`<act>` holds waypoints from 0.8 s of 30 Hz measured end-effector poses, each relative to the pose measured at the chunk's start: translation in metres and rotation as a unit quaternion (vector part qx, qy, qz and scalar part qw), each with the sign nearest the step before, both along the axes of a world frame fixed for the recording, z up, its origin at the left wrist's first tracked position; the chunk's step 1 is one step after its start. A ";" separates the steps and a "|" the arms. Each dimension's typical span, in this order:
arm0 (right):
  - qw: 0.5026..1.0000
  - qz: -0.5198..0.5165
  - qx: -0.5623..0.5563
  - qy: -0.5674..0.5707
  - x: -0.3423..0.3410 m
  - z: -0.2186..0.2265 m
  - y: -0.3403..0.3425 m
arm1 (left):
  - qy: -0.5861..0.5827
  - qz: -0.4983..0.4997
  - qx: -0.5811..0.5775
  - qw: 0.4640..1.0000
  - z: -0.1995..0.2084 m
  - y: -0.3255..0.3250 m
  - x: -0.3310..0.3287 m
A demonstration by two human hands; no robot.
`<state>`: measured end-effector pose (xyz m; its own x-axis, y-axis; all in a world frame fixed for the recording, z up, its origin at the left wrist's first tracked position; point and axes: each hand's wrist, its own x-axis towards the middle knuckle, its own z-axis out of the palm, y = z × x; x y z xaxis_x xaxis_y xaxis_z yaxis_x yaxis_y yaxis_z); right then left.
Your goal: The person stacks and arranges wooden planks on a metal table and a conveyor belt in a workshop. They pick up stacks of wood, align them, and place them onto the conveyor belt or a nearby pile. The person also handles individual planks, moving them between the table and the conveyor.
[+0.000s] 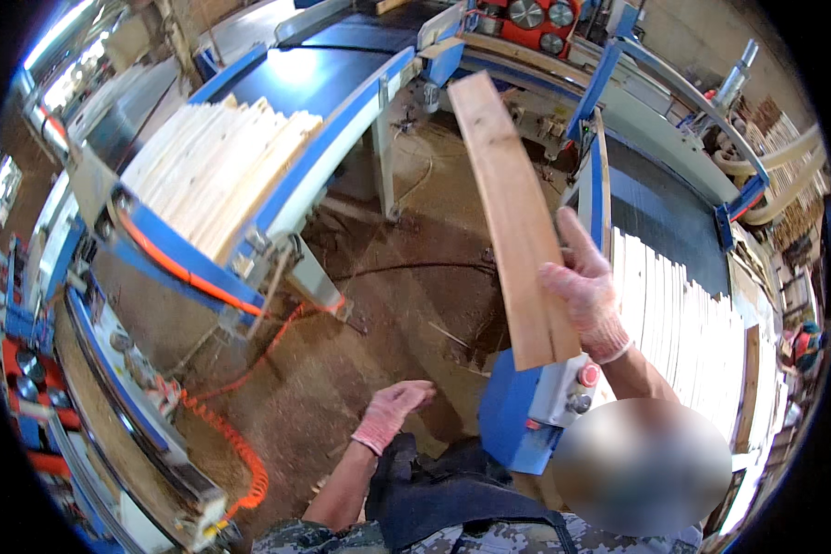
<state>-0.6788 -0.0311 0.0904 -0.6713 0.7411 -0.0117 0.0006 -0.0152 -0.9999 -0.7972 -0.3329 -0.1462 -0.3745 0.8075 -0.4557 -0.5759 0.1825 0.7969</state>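
The right hand [588, 294] grips a wooden board [511, 212] by its right edge; the left hand [394, 412] is nearer, fingers [422, 391] loosely extended.

Light-brown wooden board [511, 217], long and flat, slanting up-left, in the right hand [589, 294]

We count two gloved hands [393, 413] [588, 300] – one wooden board [511, 222] between them – plus two bench rows of pale strips [222, 166] [674, 319], one red push-button [588, 374] and one coiled orange hose [251, 466].
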 end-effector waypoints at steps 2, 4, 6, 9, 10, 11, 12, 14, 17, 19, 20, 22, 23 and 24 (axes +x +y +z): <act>1.000 0.000 -0.025 0.017 -0.044 -0.009 -0.014 | -0.089 -0.088 0.081 0.989 0.046 0.021 -0.032; 0.999 0.007 -0.032 -0.018 -0.080 -0.018 -0.025 | -0.158 -0.135 0.194 0.959 0.078 0.045 -0.055; 0.995 0.020 -0.094 0.004 -0.110 -0.026 -0.036 | -0.199 -0.165 0.260 0.930 0.104 0.064 -0.077; 0.988 0.040 -0.145 0.036 -0.152 -0.042 -0.044 | -0.216 -0.169 0.263 0.925 0.129 0.089 -0.114; 0.986 0.046 -0.160 0.018 -0.164 -0.039 -0.043 | -0.234 -0.150 0.248 0.928 0.135 0.097 -0.127; 0.979 0.046 -0.190 0.057 -0.179 -0.042 -0.042 | -0.250 -0.128 0.230 0.932 0.139 0.104 -0.141; 0.979 0.034 -0.188 0.075 -0.194 -0.049 -0.041 | -0.269 -0.108 0.210 0.934 0.141 0.111 -0.153; 0.978 0.048 -0.182 0.094 -0.216 -0.046 -0.021 | -0.244 -0.075 0.176 0.951 0.138 0.130 -0.179; 0.971 0.086 -0.180 0.131 -0.251 -0.058 0.023 | -0.142 -0.077 0.135 0.977 0.146 0.170 -0.219; 0.988 0.108 -0.041 0.101 -0.285 -0.090 0.067 | -0.020 -0.027 0.115 0.993 0.162 0.206 -0.237; 0.989 0.120 0.029 0.086 -0.302 -0.103 0.088 | 0.044 0.001 0.106 0.993 0.165 0.223 -0.248; 0.983 0.179 0.021 0.040 -0.324 -0.105 0.124 | 0.024 0.065 0.128 0.989 0.154 0.262 -0.275; 0.980 0.192 -0.011 0.060 -0.332 -0.118 0.151 | 0.022 0.077 0.145 0.986 0.144 0.285 -0.293; 0.975 0.203 -0.044 0.078 -0.339 -0.133 0.182 | 0.017 0.088 0.161 0.983 0.137 0.309 -0.311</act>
<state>-1.0178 0.1506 -0.0424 -0.9075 0.4154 0.0624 -0.1281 -0.1322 -0.9829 -1.1082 -0.0237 -0.0088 -0.5318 0.8293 -0.1718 -0.5479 -0.1822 0.8165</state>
